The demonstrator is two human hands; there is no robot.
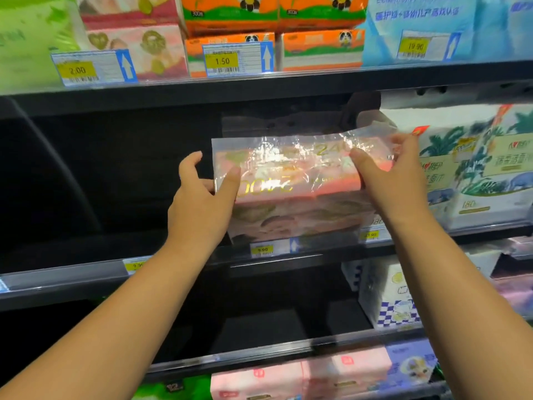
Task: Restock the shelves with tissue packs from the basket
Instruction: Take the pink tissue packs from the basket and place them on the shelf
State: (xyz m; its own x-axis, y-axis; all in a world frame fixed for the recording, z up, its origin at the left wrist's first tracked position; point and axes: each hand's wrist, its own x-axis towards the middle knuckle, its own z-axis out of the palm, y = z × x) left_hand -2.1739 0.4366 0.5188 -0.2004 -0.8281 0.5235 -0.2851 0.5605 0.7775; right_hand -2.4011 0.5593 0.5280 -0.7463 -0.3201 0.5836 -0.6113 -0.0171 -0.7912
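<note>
Head view: a pink, block-shaped tissue pack in glossy clear plastic wrap (294,180) sits between two grips. The left hand (202,197) pinches its left end, thumb on the front face and fingers behind, and the right hand (395,174) pinches the right end likewise. Its long axis runs left to right along the black metal shelf (72,272), with the printed face tilted toward the camera. The pack is just above the shelf's near rim; contact cannot be told. To its right stands a white palm-printed tissue pack (476,168). Orange tissue packs (230,24) and a yellow price tag (222,61) sit on the shelf above.
</note>
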